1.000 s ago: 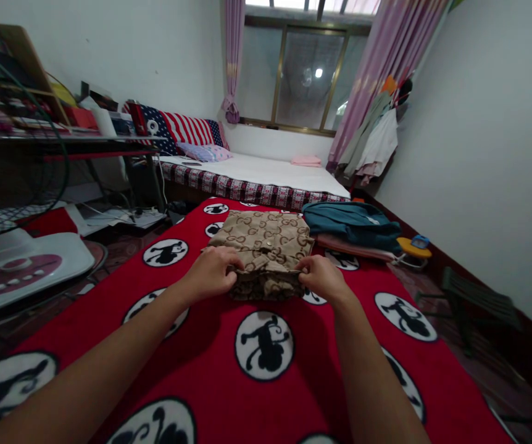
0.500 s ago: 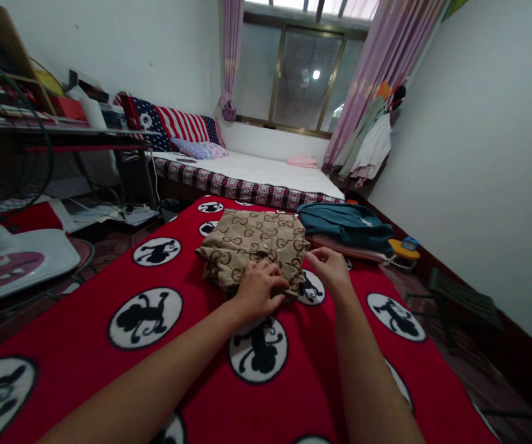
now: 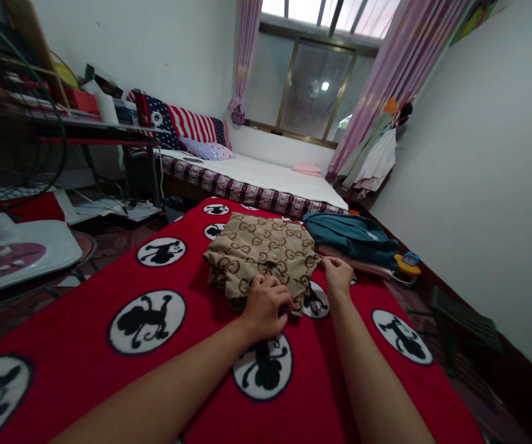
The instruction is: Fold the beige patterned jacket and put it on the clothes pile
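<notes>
A folded tan shirt [image 3: 266, 243] with a brown letter pattern and a button lies on a red blanket [image 3: 201, 376] printed with dark monkey figures in white ovals. My left hand [image 3: 268, 305] has its fingers curled over the shirt's near edge, with the thumb below. At the shirt's right side, my right hand [image 3: 339, 274] pinches a pointed corner of the cloth between thumb and fingers and draws it outward. The shirt's underside and the layers beneath my left hand are hidden.
Behind the shirt to the right lies a folded teal garment [image 3: 349, 234], beside a yellow object [image 3: 407, 264]. A white-topped bed [image 3: 266, 172] stands at the back. On the left are a cluttered desk [image 3: 103, 131] and a fan [image 3: 16, 246]; a dark folding stool [image 3: 465, 317] stands right.
My right hand has closed on the shirt's right corner, which now sticks out to the side. The fingers of my left hand have curled in more at the near edge. The view has shifted slightly.
</notes>
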`<state>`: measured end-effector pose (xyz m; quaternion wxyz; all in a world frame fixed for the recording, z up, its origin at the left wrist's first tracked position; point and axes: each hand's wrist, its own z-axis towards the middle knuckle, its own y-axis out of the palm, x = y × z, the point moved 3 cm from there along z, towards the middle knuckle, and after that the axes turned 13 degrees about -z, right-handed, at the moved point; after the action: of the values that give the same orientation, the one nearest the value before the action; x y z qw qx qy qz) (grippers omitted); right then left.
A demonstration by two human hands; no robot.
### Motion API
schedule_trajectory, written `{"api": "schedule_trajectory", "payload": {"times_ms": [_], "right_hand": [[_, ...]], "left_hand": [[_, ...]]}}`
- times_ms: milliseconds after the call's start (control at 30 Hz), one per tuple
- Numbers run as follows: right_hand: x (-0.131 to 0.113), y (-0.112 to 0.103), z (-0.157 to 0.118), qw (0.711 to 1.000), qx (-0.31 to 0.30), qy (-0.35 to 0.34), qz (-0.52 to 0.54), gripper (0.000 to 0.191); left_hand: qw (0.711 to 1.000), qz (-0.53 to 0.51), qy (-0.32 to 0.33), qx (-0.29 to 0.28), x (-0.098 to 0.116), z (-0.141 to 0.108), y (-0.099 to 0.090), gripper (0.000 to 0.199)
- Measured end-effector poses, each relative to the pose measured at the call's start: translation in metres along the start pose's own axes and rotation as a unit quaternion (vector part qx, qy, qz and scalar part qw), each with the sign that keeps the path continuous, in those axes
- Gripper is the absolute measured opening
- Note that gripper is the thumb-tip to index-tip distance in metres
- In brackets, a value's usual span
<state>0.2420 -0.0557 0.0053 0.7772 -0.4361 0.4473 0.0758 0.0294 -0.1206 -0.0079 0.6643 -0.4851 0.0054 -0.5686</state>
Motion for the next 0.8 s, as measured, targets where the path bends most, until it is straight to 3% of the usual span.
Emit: {"api": "schedule_trajectory", "payload": {"times_ms": [133,233,300,367,433,500,600,700,733,800], "right_hand": [[0.000,0.003,0.008,0.994,0.005,-0.009,-0.113,0.012],[-0.019,0.002,0.005,0.985,0.008,-0.043,-0.164,0.023],[-0.044,-0.003,-0.004,0.972,0.077,-0.140,-0.171,0.040],[-0.067,-0.003,-0.020,0.941,0.122,-0.284,-0.136,0.047],[-0.077,0.008,-0.038,0.912,0.062,-0.396,-0.081,0.042],[-0.069,0.028,-0.054,0.895,-0.053,-0.437,-0.069,0.036],[-0.043,0.053,-0.064,0.894,-0.144,-0.410,-0.105,0.037],[-0.027,0.062,-0.063,0.908,-0.140,-0.380,-0.105,0.038],[-0.025,0.061,-0.062,0.911,-0.136,-0.376,-0.100,0.038],[-0.024,0.059,-0.062,0.916,-0.122,-0.372,-0.085,0.037]], "left_hand": [[1.000,0.003,0.002,0.010,-0.001,-0.002,0.001,0.009],[1.000,-0.003,0.008,0.008,-0.001,-0.004,0.000,0.009],[1.000,-0.007,0.009,0.012,-0.001,-0.005,0.000,0.007],[1.000,-0.009,0.005,0.026,-0.001,-0.005,0.001,0.007],[0.999,-0.012,-0.003,0.052,-0.001,-0.005,0.000,0.009],[0.996,-0.023,-0.004,0.083,-0.002,-0.003,-0.006,0.011],[0.989,-0.025,0.014,0.142,-0.005,0.002,-0.034,0.017],[0.973,0.068,-0.035,0.216,-0.016,0.008,-0.080,0.020],[0.966,0.107,-0.079,0.220,-0.021,0.010,-0.095,0.022],[0.958,0.154,-0.196,0.141,-0.035,0.012,-0.117,0.027]]}}
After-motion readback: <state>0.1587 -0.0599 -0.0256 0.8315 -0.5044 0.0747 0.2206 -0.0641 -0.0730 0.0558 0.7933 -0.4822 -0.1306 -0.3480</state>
